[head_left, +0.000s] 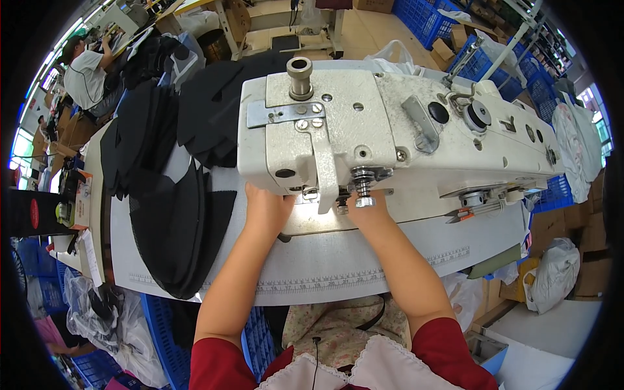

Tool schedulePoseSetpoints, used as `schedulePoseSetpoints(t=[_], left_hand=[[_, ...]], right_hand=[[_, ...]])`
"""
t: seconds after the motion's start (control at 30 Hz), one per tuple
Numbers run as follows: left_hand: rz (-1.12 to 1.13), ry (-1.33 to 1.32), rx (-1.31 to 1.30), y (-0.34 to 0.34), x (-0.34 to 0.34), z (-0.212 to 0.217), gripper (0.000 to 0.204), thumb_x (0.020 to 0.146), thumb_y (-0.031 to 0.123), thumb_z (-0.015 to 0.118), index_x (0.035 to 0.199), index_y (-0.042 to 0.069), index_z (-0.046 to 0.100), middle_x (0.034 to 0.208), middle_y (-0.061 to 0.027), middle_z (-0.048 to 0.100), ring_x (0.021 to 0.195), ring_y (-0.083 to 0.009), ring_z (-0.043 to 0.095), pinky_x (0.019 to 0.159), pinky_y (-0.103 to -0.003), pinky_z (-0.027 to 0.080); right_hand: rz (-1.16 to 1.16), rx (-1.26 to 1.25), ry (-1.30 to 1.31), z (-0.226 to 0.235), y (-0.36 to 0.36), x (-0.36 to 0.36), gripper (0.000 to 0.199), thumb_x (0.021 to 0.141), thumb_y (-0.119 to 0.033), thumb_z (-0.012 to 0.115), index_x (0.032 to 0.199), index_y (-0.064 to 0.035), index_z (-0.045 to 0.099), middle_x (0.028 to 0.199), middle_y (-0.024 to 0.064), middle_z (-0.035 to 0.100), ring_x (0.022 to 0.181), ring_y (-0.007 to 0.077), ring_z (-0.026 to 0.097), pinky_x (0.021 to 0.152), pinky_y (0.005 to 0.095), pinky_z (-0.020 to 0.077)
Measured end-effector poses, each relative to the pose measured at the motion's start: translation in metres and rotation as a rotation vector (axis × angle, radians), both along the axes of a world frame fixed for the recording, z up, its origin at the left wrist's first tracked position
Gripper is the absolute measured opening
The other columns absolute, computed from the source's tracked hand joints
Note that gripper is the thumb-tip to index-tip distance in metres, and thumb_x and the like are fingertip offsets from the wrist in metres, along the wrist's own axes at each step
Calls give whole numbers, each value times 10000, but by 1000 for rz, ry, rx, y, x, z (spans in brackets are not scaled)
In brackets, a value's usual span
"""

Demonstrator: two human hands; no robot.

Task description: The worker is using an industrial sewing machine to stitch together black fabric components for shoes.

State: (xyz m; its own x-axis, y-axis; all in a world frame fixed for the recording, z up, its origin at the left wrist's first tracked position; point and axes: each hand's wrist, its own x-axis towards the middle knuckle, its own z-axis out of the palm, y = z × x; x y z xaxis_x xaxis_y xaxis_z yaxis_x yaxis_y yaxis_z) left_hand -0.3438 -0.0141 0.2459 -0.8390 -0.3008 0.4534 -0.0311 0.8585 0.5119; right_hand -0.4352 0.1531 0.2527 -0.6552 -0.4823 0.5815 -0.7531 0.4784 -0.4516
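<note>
One sewing machine [390, 123] — left hand [266, 211], right hand [367, 211] beneath head.

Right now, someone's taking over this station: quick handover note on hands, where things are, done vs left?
Left hand: flat on the machine bed, its fingertips hidden under the sewing machine head. Whether it holds anything cannot be seen.
Right hand: same, reaching in beside the thread tension knob; fingertips hidden too.
Black fabric pieces: stacked on the table at the left, with more piled behind near the machine's left end.
Done: nothing sewn can be seen from here; the needle area is covered.
Left: the black stack appears untouched; check under the head for a piece before running.
</note>
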Motion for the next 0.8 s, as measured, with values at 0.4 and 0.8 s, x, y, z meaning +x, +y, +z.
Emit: schedulePoseSetpoints(t=[0.4, 0.8], left_hand=[[-17, 52, 296, 2, -9, -5, 329, 632, 24, 688, 955, 45, 627, 961, -104, 642, 908, -335, 587, 734, -440, 453], [18, 62, 112, 2, -5, 1, 341, 635, 22, 678, 970, 49, 622, 939, -112, 644, 881, -344, 589, 702, -439, 454]], right_hand=[[-70, 181, 174, -20, 3, -8, 133, 694, -40, 539, 787, -56, 633, 773, 140, 630, 745, 323, 590, 645, 439, 448], [-70, 103, 46, -5, 1, 1, 132, 688, -39, 543, 784, -50, 633, 748, 127, 630, 725, 321, 591, 641, 432, 450]])
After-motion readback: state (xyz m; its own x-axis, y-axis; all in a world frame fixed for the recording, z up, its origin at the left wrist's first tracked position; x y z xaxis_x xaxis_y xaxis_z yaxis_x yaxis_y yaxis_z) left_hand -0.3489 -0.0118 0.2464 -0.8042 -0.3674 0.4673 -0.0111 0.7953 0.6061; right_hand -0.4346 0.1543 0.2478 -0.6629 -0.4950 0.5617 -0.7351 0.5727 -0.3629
